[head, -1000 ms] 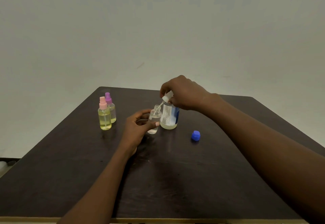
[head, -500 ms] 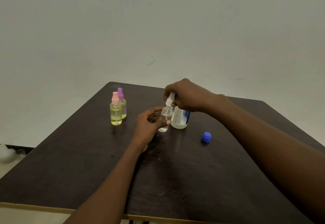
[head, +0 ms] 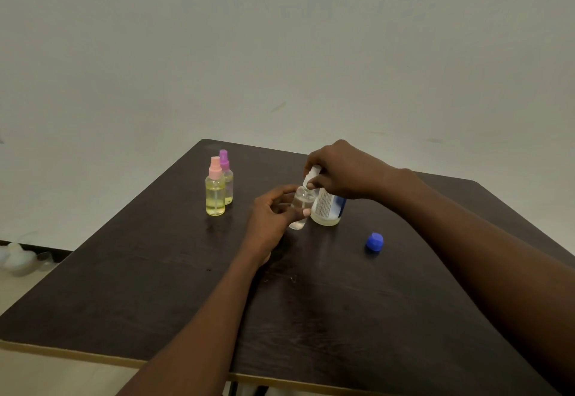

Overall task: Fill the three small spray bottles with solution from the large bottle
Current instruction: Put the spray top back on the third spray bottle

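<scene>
**Clear bottle in my left hand, white sprayer in my right**

Clear plastic is what my left hand (head: 270, 212) is wrapped around: the small round spray bottle (head: 299, 209) standing upright on the dark wooden table (head: 311, 302), thumb on the near side and fingers curled behind it. It looks nearly colourless inside (how full it is, I cannot tell). My right hand (head: 342, 171) comes over from above, its fingertips pinched on the white spray top (head: 312, 174), which sits tilted at the mouth of that bottle; whether it is fully seated I cannot tell.

Just behind and to the right, touching or almost touching the small bottle, stands the large clear bottle with a white and blue label (head: 328, 207), partly hidden under my right hand, with a little pale liquid at its base. Its round blue cap (head: 374, 242) lies on the table farther right, well apart.

Off to the left stand two small bottles of yellowish liquid, close together: the pink-topped one (head: 215, 190) nearer, the purple-topped one (head: 226, 178) just behind it.
</scene>
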